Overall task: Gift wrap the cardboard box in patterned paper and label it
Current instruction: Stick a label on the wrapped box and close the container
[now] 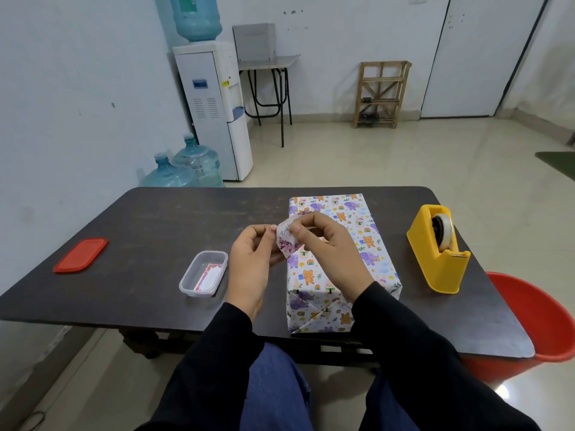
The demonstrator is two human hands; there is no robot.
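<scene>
Box: the wrapped box (367,241) is lying fully papered on the table (161,219), right of middle, so only the labelling is looking undone.
Hands: left hand (249,262) and right hand (329,247) are both pinching the sticker label (287,239) just above the box, probably peeling its backing.
Writing: cursive script with purple flowers, too small to read tbh.
Spares: the clear tub (211,252) near the front edge is holding a red-bordered label.

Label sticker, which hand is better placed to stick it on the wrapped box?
Right. Both hands pinch the label, but the right hand is over the wrapped box, while the left hand is off its side.
</scene>
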